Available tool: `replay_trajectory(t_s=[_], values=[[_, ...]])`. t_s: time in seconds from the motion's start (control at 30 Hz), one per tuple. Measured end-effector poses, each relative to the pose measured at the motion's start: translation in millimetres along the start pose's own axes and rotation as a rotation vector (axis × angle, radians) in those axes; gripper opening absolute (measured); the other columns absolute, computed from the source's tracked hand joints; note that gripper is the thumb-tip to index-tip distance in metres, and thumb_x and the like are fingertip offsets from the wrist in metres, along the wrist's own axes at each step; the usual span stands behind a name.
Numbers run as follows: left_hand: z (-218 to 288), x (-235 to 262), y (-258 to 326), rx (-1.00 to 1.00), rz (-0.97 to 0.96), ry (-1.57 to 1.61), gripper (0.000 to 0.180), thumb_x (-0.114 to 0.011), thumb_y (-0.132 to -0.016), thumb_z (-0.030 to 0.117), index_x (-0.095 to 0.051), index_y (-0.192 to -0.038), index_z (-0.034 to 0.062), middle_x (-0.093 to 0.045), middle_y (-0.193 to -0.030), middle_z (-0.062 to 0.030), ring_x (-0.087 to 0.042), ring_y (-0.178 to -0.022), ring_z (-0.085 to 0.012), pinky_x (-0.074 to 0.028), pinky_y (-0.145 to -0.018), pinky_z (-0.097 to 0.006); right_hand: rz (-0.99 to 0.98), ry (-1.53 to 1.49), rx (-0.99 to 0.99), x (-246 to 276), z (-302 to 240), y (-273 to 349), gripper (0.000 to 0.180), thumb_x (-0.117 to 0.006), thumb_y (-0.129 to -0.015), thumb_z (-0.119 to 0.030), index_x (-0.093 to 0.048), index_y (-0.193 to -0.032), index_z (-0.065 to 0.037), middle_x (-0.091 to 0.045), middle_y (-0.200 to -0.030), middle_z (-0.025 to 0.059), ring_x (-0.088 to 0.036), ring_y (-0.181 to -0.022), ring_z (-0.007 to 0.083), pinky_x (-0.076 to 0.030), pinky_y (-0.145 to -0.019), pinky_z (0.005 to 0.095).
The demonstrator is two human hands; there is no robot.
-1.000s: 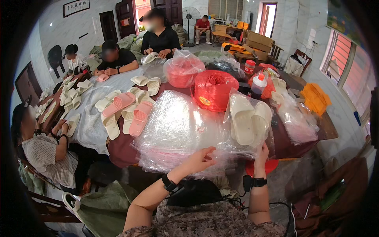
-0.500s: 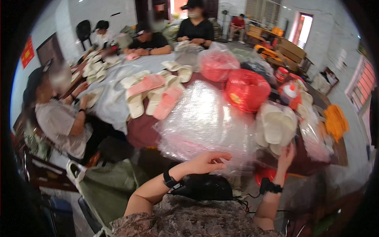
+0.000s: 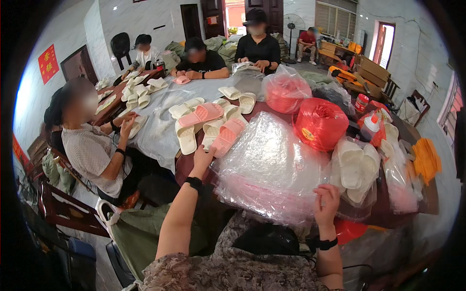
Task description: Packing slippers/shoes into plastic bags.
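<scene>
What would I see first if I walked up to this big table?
Probably the bright red spool of twine near the table's middle, behind a shiny heap of clear plastic bags. The left hand reaches toward a pink slipper among cream ones, while the right hand touches the bags' near edge.

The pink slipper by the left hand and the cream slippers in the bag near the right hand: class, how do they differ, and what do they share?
The pink slipper is pink; the bagged cream slippers are pale cream. The pink one lies loose on the table, touched by the left hand; the cream ones sit bunched inside a clear plastic bag, beside the right hand. Both are open slide-type slippers.
</scene>
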State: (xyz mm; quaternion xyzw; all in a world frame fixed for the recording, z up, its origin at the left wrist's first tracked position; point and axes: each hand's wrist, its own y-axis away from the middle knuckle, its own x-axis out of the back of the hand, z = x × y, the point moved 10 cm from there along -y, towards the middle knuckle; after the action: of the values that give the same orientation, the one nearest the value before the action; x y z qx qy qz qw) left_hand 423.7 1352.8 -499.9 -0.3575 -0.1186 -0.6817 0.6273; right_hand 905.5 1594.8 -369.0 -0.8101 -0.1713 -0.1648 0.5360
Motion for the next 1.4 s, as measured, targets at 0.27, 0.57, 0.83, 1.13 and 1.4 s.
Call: replay_trajectory(t_s=[0.27,0.57,0.83,1.13,1.4], values=[[-55,-20,-46,-0.001,-0.129,-0.028,0.056,-0.08,-0.071,0.042,-0.066,-0.099,-0.0033,-0.07,-0.09,-0.0206,-0.069,-0.084,-0.0361,-0.053,-0.069,-0.041,-0.335,-0.1,-0.059,-64,-7,19,0.031,-0.063,-0.081,-0.004,-0.064,-0.112,-0.006,-0.061,-0.113,0.0107,-0.057,-0.104,0.0329,-0.048,-0.091,0.0418],[30,15,-35,0.271,-0.299,1.193,0.027,-0.061,-0.096,0.019,-0.058,-0.12,0.0067,-0.064,-0.102,0.0008,-0.061,-0.086,-0.0089,-0.05,-0.068,-0.023,-0.496,-0.08,-0.108,-69,22,43,0.037,-0.065,-0.084,-0.012,-0.06,-0.119,-0.004,-0.056,-0.128,0.0129,-0.053,-0.113,0.0336,-0.045,-0.097,0.0419],[158,133,-3,-0.123,-0.251,1.217,0.032,-0.062,-0.096,0.02,-0.057,-0.125,0.0057,-0.065,-0.106,0.0025,-0.06,-0.084,-0.0058,-0.046,-0.068,-0.021,-0.524,0.026,-0.082,-47,-13,6,0.038,-0.068,-0.082,-0.016,-0.062,-0.118,-0.005,-0.06,-0.121,0.0137,-0.054,-0.11,0.0335,-0.045,-0.095,0.0398],[283,92,155,-0.224,-0.399,1.011,0.043,-0.069,-0.089,0.006,-0.051,-0.126,-0.0026,-0.064,-0.106,-0.0048,-0.061,-0.094,-0.0096,-0.051,-0.077,-0.025,-0.367,-1.034,-0.367,-59,-63,-84,0.04,-0.063,-0.094,-0.019,-0.053,-0.128,-0.002,-0.062,-0.118,0.0084,-0.057,-0.107,0.0173,-0.046,-0.09,0.0311],[259,-37,232,-0.36,-0.656,0.766,0.057,-0.073,-0.089,0.019,-0.045,-0.133,-0.0024,-0.056,-0.114,-0.0122,-0.06,-0.098,-0.0174,-0.053,-0.08,-0.03,-0.23,-0.909,-0.823,-102,68,-32,0.041,-0.058,-0.095,-0.011,-0.048,-0.133,0.0,-0.061,-0.114,0.0063,-0.058,-0.102,0.0118,-0.048,-0.088,0.0264]])
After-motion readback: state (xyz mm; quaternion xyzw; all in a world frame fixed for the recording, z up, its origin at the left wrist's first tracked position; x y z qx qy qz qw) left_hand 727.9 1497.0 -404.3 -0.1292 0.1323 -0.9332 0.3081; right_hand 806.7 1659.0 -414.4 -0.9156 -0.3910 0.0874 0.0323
